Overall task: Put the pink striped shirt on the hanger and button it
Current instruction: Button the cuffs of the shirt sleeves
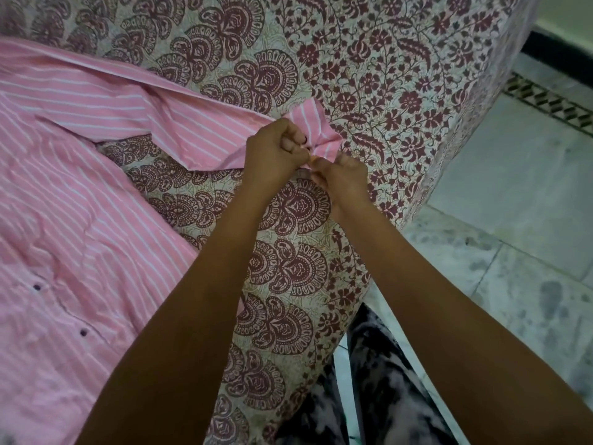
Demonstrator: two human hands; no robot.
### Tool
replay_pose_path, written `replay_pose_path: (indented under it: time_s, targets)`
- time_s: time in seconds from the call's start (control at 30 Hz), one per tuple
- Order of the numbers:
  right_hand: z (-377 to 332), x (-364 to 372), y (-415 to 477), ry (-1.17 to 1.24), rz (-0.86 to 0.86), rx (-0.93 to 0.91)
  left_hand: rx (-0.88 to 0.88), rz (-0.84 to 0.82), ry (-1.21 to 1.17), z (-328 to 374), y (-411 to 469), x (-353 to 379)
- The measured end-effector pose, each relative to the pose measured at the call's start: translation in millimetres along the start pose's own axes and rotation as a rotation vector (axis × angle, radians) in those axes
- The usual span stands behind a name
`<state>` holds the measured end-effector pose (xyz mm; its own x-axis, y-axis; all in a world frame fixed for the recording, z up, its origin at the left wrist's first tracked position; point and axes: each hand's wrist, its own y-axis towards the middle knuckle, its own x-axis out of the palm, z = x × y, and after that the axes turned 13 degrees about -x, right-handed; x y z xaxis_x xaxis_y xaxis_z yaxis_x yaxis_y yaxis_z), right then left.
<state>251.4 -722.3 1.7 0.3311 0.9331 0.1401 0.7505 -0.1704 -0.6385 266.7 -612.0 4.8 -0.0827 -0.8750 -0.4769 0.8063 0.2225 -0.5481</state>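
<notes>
Head view, centre of the frame: the left hand and right hand pinch the cuff together, fingertips meeting, likely working its button, though that is hidden. From there the sleeve runs left to the pink striped shirt, spread flat on the patterned bedspread so the fabric stays steady. No hanger shows.
</notes>
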Motion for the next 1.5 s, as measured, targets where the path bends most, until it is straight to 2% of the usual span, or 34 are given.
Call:
replay_pose_path:
  time_s: [0.4, 0.6, 0.83, 1.07, 1.37, 1.5]
  targets:
    - [5, 2, -10, 0.18, 0.056, -0.122, -0.001, 0.247, 0.053, -1, -14, 12]
    - [4, 10, -18, 0.21, 0.087, -0.183, 0.004, 0.286, 0.022, 2, -27, 15]
    - [9, 10, -19, 0.139, 0.026, -0.24, -0.084, 0.258, -0.107, -2, -22, 9]
    - [8, 5, -14, 0.29, -0.034, -0.058, -0.141, 0.134, -0.169, -5, -15, -2]
    - [9, 15, -13, 0.115, -0.001, 0.032, -0.136, 0.025, -0.124, -9, -25, -5]
    - [10, 12, -12, 0.073, -0.024, 0.099, -0.078, 0.04, -0.034, -13, -21, -6]
